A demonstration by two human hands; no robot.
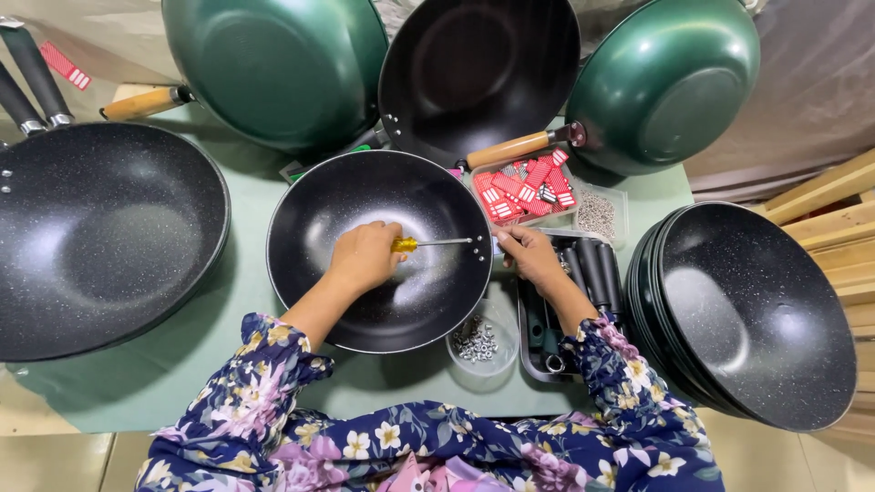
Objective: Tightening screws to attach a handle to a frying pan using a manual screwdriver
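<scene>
Screwdriver (428,243) gripped by left hand (365,258) inside black wok (365,301); rim pinched by right hand (529,255). Tip could slip off the screw, likely scratching the coating, if driven off-axis.

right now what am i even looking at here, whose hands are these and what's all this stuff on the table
There is one picture, from a camera worn on a person's head and looking down, so the two hands at the bottom are that person's own; there is no machine. The left hand grips a yellow-handled screwdriver inside a black speckled wok, with the tip at the right rim. The right hand presses at that rim from outside. On the green table cover lie a small dish of nuts, a tray of red tags, a box of screws and black handles. A stack of woks stands right, with more woks around.
</scene>
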